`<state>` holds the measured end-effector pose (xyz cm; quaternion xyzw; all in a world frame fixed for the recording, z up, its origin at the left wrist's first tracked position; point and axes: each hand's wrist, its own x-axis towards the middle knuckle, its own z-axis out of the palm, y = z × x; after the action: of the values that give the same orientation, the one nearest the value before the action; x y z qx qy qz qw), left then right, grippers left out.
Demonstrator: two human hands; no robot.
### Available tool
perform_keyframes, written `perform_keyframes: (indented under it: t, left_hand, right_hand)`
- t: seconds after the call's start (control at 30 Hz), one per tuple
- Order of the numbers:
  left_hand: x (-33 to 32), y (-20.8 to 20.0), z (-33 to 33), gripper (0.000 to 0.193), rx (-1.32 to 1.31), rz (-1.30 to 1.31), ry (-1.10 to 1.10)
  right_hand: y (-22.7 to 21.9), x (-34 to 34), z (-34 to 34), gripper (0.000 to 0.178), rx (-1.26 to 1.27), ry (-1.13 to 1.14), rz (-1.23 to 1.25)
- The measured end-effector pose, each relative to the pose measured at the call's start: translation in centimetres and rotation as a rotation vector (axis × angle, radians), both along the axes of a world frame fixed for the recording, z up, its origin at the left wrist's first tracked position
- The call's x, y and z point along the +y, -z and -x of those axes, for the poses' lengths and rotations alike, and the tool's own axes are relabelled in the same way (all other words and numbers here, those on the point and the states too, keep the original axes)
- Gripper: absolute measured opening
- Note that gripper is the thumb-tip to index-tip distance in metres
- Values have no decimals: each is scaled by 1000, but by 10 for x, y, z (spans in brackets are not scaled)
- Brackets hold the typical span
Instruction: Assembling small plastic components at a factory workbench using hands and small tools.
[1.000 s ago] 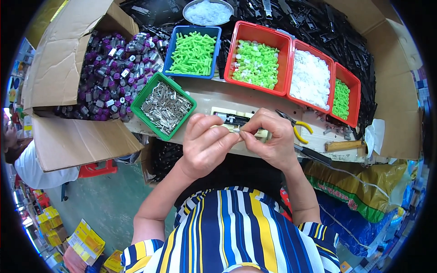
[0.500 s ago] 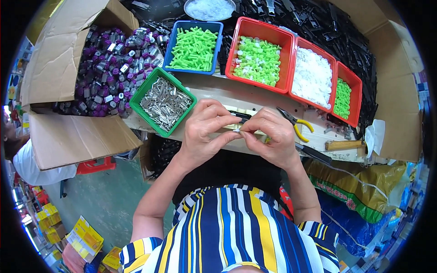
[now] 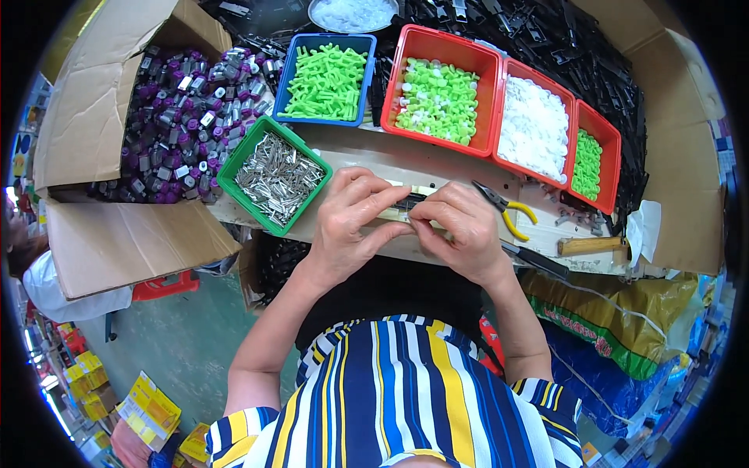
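Both hands meet over the front of the workbench, fingertips almost touching. My left hand (image 3: 347, 226) pinches with thumb and forefinger, its thumb reaching toward the other hand. My right hand (image 3: 464, 230) is closed too, with thumb and forefinger pressed together. Whatever small piece sits between the fingertips is hidden. Just behind them a black part (image 3: 409, 201) lies against a cream-coloured block (image 3: 424, 189), partly covered by the fingers. Left of my left hand stands a green tray (image 3: 250, 209) of small metal pins (image 3: 281, 175).
Behind are a blue bin (image 3: 323, 122) of green sticks and red bins (image 3: 488, 93) of green and white pieces. Yellow-handled pliers (image 3: 518, 221), a black-handled tool (image 3: 542, 262) and a wooden handle (image 3: 589, 246) lie right. A carton (image 3: 90, 125) spills purple-and-grey parts at left.
My right hand has shifted slightly left, closer to the left fingertips. A small shiny piece that showed between the fingers is now hidden.
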<state>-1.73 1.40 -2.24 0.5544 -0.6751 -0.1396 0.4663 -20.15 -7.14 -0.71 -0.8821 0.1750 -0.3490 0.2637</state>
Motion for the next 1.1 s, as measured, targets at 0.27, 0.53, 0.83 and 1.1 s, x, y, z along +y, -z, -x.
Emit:
perform_keyframes:
  t: [0.27,0.53,0.83,1.1]
  left_hand:
    - [14,14,-1,35,-356,180,-152]
    - [25,33,12,28,-525,200,-119]
    - [23,37,11,30,-600,168,-154]
    - [23,38,13,30,-709,194,-145]
  right_hand:
    - [17,-4,-4,18,86,48,2]
    - [21,-5,-7,17,138,50,8]
    - [23,-5,-9,18,158,57,67]
    - [21,-5,-6,18,173,72,111]
